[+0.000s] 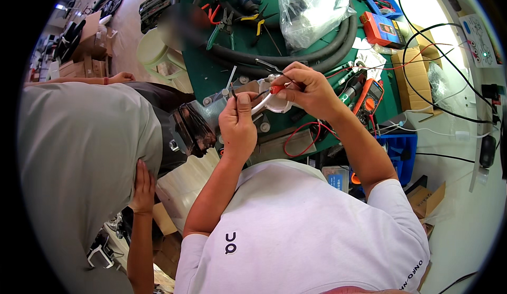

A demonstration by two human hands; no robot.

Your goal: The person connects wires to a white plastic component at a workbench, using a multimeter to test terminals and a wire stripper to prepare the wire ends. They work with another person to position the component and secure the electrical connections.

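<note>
Both my hands work close together over the near side of the green table. My left hand is closed, thumb against fingers, pinching a thin black wire. Just right of it my right hand pinches a small red connector-like piece, where the black wire seems to end. A slim dark tool or lead sticks out beyond the right fingers; what it is I cannot make out. Below the fingers sits a rounded white part with a thick white tube, partly hidden by the hands.
Thick black hose curves across the green table. Pliers, a clear plastic bag and an orange multimeter lie around. At left, close by, stands a person in a grey shirt. Black cables hang at right.
</note>
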